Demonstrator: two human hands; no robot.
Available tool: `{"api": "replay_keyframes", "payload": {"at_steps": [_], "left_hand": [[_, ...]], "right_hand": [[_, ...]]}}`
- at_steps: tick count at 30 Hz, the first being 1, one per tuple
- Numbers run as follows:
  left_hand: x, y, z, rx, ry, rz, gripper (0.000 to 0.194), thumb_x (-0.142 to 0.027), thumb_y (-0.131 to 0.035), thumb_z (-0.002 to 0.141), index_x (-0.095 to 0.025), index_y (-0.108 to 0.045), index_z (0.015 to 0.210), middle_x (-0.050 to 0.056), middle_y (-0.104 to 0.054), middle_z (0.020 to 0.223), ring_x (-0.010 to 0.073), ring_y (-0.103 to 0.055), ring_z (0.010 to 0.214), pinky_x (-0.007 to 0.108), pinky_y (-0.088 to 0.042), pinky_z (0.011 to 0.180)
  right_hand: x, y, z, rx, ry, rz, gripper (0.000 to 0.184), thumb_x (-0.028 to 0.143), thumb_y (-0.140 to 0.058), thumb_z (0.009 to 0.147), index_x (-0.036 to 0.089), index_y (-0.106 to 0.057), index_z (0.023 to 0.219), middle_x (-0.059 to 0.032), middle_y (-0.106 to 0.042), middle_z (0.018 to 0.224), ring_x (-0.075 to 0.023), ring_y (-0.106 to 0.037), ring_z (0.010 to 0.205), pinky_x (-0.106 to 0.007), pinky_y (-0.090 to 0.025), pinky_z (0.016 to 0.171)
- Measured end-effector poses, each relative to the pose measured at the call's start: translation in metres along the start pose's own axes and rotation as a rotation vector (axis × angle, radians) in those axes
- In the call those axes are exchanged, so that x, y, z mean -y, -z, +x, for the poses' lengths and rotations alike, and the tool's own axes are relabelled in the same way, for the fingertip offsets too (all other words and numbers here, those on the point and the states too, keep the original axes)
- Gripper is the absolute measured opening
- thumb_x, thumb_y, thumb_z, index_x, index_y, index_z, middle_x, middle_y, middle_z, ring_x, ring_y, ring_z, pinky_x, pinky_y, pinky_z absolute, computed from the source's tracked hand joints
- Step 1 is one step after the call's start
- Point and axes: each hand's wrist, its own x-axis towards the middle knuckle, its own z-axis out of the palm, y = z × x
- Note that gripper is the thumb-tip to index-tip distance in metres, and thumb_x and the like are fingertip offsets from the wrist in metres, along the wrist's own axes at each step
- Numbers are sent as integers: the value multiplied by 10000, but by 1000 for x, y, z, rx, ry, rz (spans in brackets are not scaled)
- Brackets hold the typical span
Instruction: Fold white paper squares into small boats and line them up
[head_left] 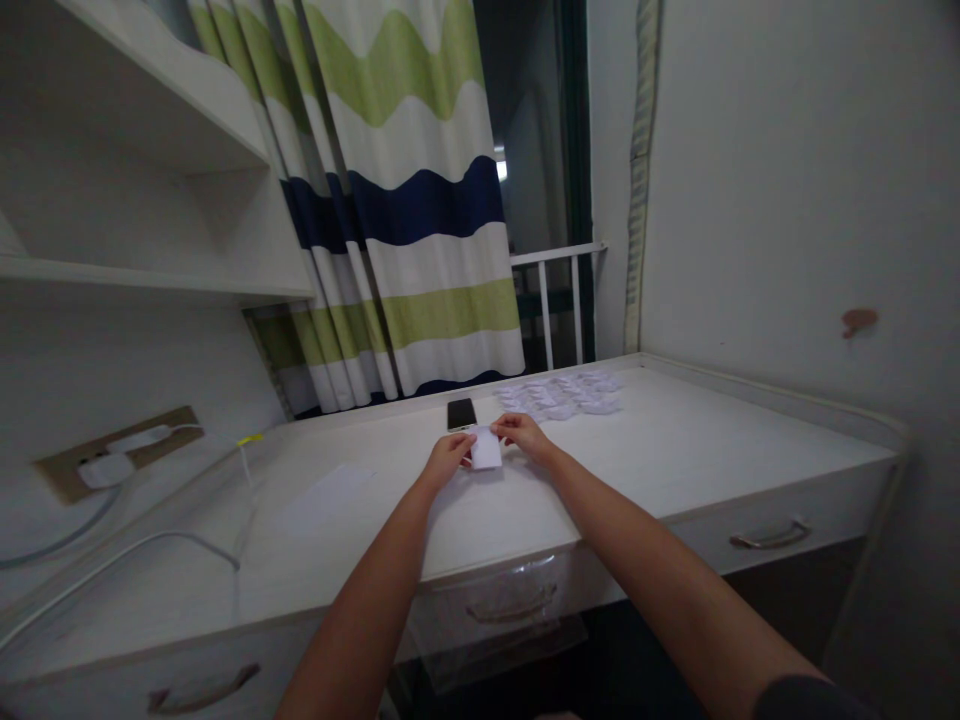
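Between my two hands is a small white piece of paper (487,449), held just above the desk. My left hand (451,458) grips its left edge with the thumb on top. At its upper right corner, my right hand (520,434) pinches it between thumb and fingers. A dark phone (461,414) lies on the desk just behind my left hand. Beyond my right hand, several folded white paper pieces (562,394) are laid out in rows. Flat white sheets of paper (331,497) lie to the left of my left hand.
The white desk (720,440) has a raised rim along the back and right. Plugs in a wall socket (112,460) and a white cable (150,540) are on the left. A shelf (150,275) overhangs that side. A striped curtain (442,210) hangs behind the desk.
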Motion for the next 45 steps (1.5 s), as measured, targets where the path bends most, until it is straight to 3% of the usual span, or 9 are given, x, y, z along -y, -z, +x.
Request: {"api": "replay_keyframes", "payload": {"at_steps": [17, 27, 36, 45], "left_hand": [[-4, 0, -1, 32, -41, 97, 350, -470, -593, 597, -134, -512, 540, -39, -452, 465, 78, -420, 445, 210, -341, 443], [0, -1, -2, 110, 38, 62, 293, -403, -604, 641, -116, -565, 682, 14, -580, 549, 103, -524, 483, 212, -385, 457], [-3, -1, -3, 77, 74, 11, 253, -355, -622, 637, -122, -524, 616, -8, -540, 447, 87, -489, 408, 211, -381, 453], [-3, -2, -3, 91, 51, 3, 282, -392, -618, 626, -121, -541, 640, -2, -554, 471, 87, -488, 416, 215, -371, 457]], "right_hand": [[-1, 0, 1, -18, 19, -17, 180, 315, -636, 562, 146, -583, 593, 10, -551, 563, -92, -486, 541, -208, -359, 487], [-8, 4, 8, -114, 47, -11, 179, 322, -625, 577, 151, -574, 588, 21, -536, 535, -84, -465, 507, -211, -357, 481], [-8, 4, 7, -99, 58, -46, 184, 326, -627, 581, 147, -585, 600, 18, -541, 533, -78, -448, 482, -209, -343, 471], [-5, 5, 6, -122, 40, -28, 198, 340, -628, 560, 150, -577, 585, 13, -547, 543, -85, -466, 502, -209, -341, 469]]}}
